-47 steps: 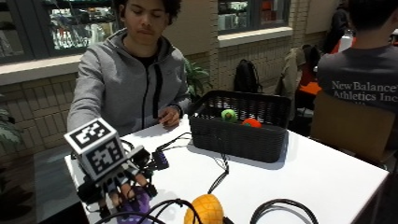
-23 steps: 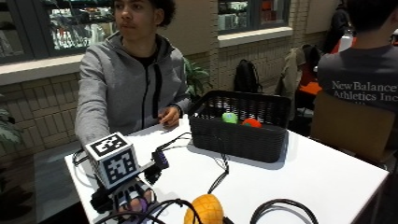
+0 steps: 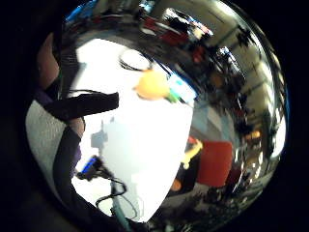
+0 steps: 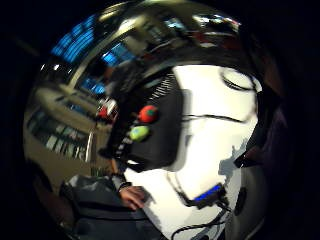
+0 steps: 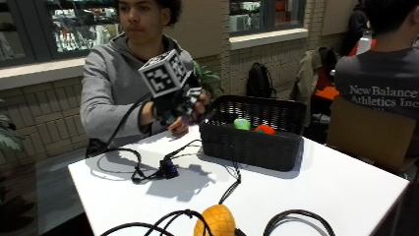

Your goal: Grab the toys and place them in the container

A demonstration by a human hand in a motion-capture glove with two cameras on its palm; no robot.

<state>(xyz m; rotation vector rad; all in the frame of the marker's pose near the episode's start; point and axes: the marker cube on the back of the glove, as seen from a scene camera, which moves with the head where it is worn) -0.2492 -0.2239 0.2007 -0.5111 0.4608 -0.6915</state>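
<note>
Gloved right hand [image 5: 175, 105] raised beside the black wicker basket [image 5: 252, 137], purple toy [image 5: 190, 118] glimpsed in its curled fingers, green ball [image 5: 242, 124] and red toy [image 5: 264, 129] inside basket, yellow pineapple toy [image 5: 217, 221] at table's [image 5: 340, 187] near edge, bare hand [image 4: 132, 196] clear only in thumb-side view.

The black woven basket [image 5: 252, 142] stands near the white table's [image 5: 340, 187] far edge, its top open, with 2 toys inside: a green ball [image 5: 242, 124] and a red one [image 5: 264, 130]. The gloved right hand [image 5: 177, 105] hangs above the table just beside the basket's near-left corner. Black cables [image 5: 137, 167] and a small blue-lit connector [image 5: 168, 169] cross the left half. A yellow toy [image 5: 218, 220] and cable loops [image 5: 298, 221] crowd the near edge. The right side is bare tabletop.
</note>
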